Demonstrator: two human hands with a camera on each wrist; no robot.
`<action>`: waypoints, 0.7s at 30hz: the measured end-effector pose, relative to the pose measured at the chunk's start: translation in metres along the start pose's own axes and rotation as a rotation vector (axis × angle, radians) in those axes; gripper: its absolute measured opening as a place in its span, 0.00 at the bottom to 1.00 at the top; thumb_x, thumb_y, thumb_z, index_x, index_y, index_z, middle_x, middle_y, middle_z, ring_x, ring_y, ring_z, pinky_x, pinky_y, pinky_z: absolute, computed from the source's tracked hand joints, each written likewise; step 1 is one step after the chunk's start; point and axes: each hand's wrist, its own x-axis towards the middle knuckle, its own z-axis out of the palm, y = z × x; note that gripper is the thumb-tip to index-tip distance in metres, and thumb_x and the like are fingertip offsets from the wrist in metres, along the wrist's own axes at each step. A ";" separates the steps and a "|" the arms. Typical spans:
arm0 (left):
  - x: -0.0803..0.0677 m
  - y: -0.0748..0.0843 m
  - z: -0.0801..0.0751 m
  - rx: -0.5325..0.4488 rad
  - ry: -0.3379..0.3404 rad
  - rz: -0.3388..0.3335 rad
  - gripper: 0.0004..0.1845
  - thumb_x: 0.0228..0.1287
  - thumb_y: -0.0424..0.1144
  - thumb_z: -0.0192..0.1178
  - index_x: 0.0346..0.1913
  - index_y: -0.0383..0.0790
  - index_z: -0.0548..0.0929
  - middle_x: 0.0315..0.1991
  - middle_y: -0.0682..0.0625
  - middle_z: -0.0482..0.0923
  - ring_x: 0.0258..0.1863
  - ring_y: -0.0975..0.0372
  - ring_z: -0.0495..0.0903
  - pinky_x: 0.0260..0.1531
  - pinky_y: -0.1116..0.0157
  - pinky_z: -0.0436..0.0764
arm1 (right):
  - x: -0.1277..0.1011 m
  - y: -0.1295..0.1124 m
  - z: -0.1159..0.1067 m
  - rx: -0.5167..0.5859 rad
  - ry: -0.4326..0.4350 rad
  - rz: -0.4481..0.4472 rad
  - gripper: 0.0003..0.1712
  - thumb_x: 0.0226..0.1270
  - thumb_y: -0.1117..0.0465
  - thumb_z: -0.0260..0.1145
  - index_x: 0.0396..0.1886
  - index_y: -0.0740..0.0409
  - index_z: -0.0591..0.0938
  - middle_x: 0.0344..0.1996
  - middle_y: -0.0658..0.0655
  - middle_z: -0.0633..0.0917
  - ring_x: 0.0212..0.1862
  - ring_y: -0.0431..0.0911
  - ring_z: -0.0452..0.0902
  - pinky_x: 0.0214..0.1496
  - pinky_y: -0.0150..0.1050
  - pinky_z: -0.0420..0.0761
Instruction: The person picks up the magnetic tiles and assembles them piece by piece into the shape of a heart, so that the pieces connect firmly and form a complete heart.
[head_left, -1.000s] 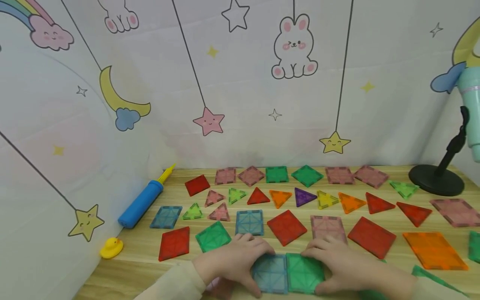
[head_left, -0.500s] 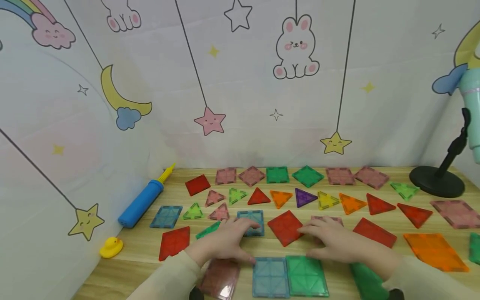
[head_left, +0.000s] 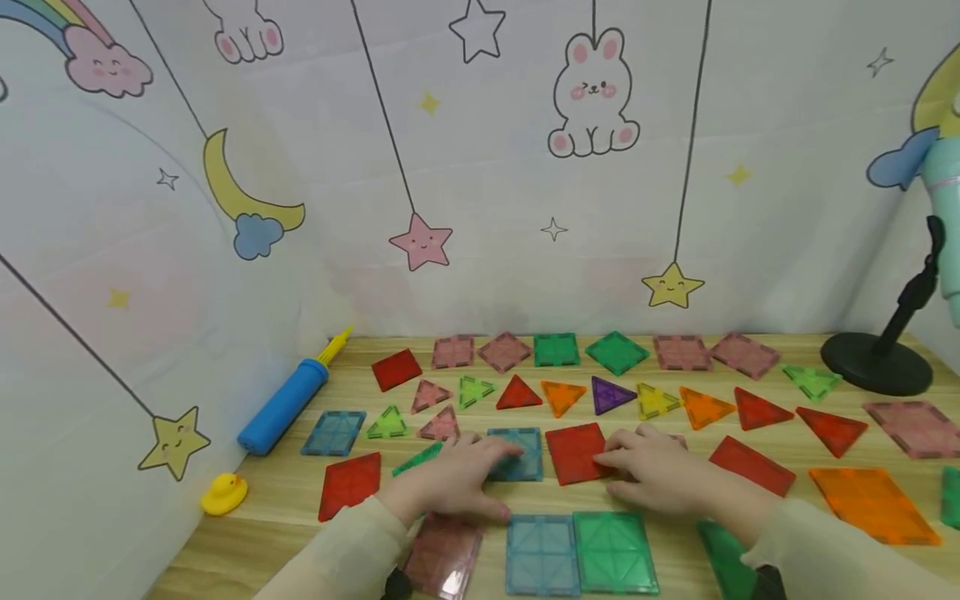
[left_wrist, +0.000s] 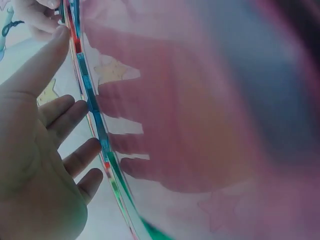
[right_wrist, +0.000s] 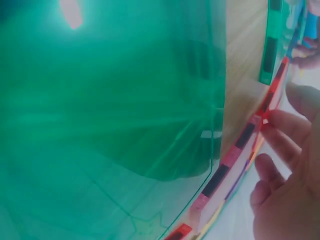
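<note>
Nearest on counter: blue tile & green tile, edges touching. Behind, left hand lies flat, grip relaxed w/ fingers straight on blue square; right hand likewise flat, fingertips on red square.

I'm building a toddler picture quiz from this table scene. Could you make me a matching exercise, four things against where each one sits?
Things:
1. small yellow rubber duck
2. blue cylindrical air pump with a yellow tip
3. round black stand base
4. translucent purple triangle tile

Places:
A. far right corner of the wooden table
B. middle of the row of triangles
C. near left edge, in front of the star picture
D. left side, lying slantwise by the wall

Pairs: 1-C, 2-D, 3-A, 4-B
</note>
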 end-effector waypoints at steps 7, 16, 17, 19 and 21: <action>0.004 0.010 0.000 -0.029 -0.033 0.050 0.40 0.53 0.61 0.64 0.68 0.54 0.64 0.66 0.59 0.63 0.63 0.53 0.59 0.59 0.48 0.62 | -0.004 0.002 0.002 0.027 0.011 -0.025 0.21 0.65 0.48 0.61 0.56 0.47 0.80 0.50 0.47 0.76 0.51 0.49 0.66 0.45 0.51 0.68; 0.003 0.019 0.004 0.050 -0.051 0.107 0.44 0.48 0.63 0.66 0.68 0.53 0.63 0.66 0.59 0.62 0.58 0.56 0.62 0.58 0.51 0.63 | -0.013 0.008 0.000 0.105 -0.034 -0.046 0.33 0.52 0.35 0.67 0.54 0.47 0.81 0.50 0.47 0.75 0.61 0.61 0.61 0.56 0.64 0.61; 0.003 0.020 0.004 0.050 -0.053 0.108 0.44 0.48 0.62 0.67 0.68 0.53 0.64 0.66 0.59 0.62 0.57 0.57 0.62 0.58 0.52 0.62 | -0.013 0.008 -0.001 0.108 -0.037 -0.048 0.33 0.51 0.36 0.68 0.54 0.47 0.80 0.50 0.47 0.75 0.61 0.60 0.61 0.56 0.64 0.61; 0.003 0.021 0.004 0.052 -0.058 0.105 0.44 0.47 0.62 0.67 0.68 0.54 0.64 0.66 0.60 0.62 0.56 0.59 0.62 0.58 0.52 0.62 | -0.015 0.008 -0.001 0.116 -0.037 -0.051 0.34 0.49 0.36 0.69 0.54 0.48 0.80 0.50 0.48 0.75 0.61 0.61 0.61 0.55 0.66 0.61; 0.003 0.022 0.005 0.056 -0.060 0.103 0.44 0.47 0.62 0.68 0.67 0.55 0.64 0.65 0.61 0.62 0.55 0.60 0.62 0.57 0.52 0.61 | -0.016 0.007 -0.001 0.126 -0.038 -0.055 0.34 0.49 0.37 0.70 0.54 0.48 0.80 0.51 0.48 0.74 0.61 0.60 0.61 0.55 0.67 0.60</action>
